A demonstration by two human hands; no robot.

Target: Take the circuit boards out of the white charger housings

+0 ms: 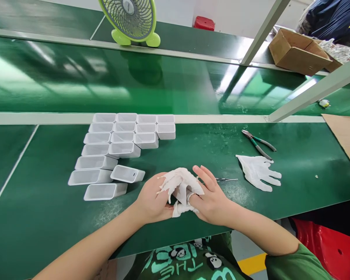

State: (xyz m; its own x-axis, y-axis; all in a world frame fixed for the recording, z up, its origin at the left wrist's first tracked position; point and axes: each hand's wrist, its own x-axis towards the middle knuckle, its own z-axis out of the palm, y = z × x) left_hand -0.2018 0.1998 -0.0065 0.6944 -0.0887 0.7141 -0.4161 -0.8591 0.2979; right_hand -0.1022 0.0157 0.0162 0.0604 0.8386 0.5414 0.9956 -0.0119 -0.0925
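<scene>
Crumpled white glove point(181, 183): gripped by cupped left hand point(152, 199) and right hand point(212, 199), two fingers raised; diagonal pliers point(252, 137) laid beyond.

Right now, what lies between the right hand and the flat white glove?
The head view shows a thin pointed tool, partly hidden by the right hand.

White fabric point(181, 183), white glove point(258, 172) — green tabletop point(201, 142), lime fan point(131, 17), green panda-print shirt point(189, 262).

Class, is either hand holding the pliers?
No: the pliers lie on the table, while left hand and right hand hold white fabric.
</scene>
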